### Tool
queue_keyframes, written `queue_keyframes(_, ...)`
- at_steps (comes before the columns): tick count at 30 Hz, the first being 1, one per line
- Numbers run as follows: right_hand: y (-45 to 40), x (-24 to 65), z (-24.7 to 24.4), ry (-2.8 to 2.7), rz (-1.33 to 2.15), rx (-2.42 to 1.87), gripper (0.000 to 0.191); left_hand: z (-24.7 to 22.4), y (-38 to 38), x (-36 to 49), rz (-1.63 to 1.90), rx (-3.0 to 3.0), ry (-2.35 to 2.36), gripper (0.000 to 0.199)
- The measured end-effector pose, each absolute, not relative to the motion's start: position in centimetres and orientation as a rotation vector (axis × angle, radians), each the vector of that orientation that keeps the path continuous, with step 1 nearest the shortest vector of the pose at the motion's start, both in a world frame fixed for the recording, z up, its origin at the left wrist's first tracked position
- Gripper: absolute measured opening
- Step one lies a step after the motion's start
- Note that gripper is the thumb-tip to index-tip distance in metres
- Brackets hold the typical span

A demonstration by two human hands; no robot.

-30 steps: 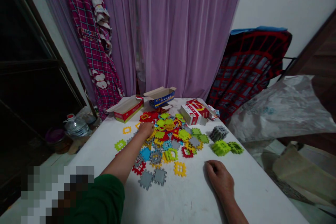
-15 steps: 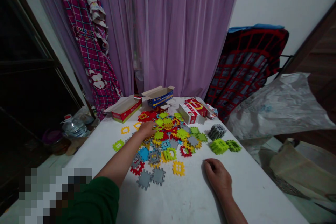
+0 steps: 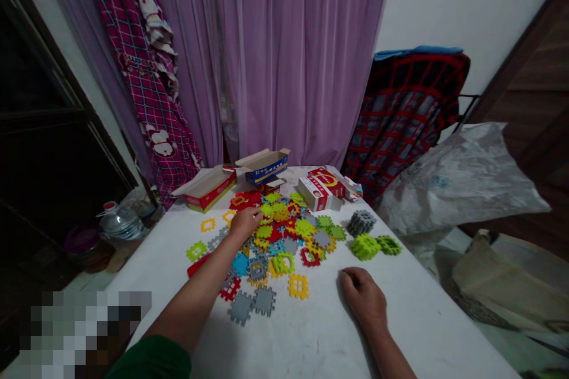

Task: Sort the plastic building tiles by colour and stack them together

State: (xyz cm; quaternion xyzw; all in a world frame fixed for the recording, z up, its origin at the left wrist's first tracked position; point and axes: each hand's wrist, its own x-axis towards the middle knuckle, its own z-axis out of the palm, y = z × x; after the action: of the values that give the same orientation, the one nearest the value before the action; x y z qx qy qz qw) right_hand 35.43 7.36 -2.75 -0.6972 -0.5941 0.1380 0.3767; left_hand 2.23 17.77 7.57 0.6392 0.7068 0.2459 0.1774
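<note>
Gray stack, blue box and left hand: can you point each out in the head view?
Gray stack [image 3: 361,223]: head view, middle of the stack.
Blue box [image 3: 268,172]: head view, printed front side.
Left hand [image 3: 244,224]: head view, back of the hand.

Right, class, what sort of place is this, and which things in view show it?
Probably a room in a home: purple curtains hang behind the table, a red-and-black checked cloth hangs near the wall, and colourful toy pieces lie spread out.

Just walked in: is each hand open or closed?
Left hand: at the tiles, grip can't be told.
Right hand: loosely closed on the table, holding nothing visible.
</note>
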Motion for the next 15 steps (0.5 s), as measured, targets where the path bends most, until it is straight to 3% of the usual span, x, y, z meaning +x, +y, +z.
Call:
queue_keyframes(8,7.0,34.6,-2.3,-1.459,0.357,-1.596,0.036,4.1,11.2,10.1,0.865,1.346,1.569,0.040)
queue_keyframes(15,6.5,34.2,-2.3,-1.205,0.663,-1.384,0.048,2.1,8.1,15.4,0.782,1.013,1.375,0.048)
